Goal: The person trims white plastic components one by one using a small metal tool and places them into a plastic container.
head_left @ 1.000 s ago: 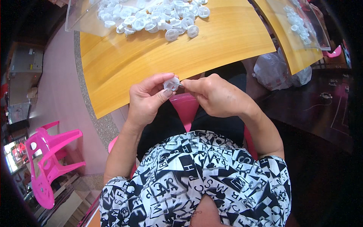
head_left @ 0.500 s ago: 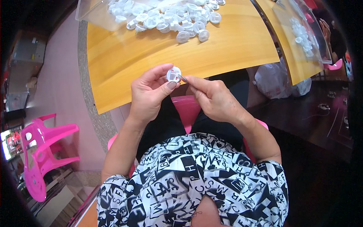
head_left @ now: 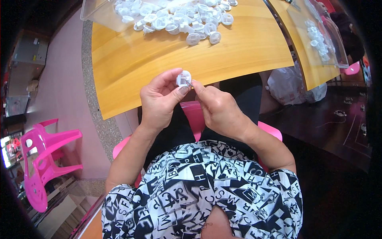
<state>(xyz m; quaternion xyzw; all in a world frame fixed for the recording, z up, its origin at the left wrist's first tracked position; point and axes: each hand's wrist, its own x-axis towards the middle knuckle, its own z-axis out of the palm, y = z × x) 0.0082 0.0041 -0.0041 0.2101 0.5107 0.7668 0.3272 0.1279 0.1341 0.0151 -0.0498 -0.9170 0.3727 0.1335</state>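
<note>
Between the thumb and fingers of my left hand (head_left: 161, 95) is a small round white plastic part (head_left: 184, 78), held up near the table's front edge. Its disc face is turned toward me, with a raised square shape in the middle. My right hand (head_left: 223, 105) pinches a thin grey metal tool (head_left: 190, 84), whose tip meets the right lower side of the part. Most of that tool is hidden in my fingers, so its kind is unclear. Beyond my hands, a heap of similar white plastic parts (head_left: 171, 24) lies on the yellow wooden table (head_left: 131, 59).
A clear plastic bin (head_left: 97, 12) stands at the table's far left. On a second table (head_left: 314, 75) to the right are more white parts (head_left: 316, 40), with a person beyond. White plastic bags (head_left: 286, 85) sit beneath. A pink plastic chair (head_left: 49, 147) lies at left.
My right hand has turned and its fingers have curled closer to the white part. The part has tilted slightly in my left hand. The person at the far right has moved a hand.
</note>
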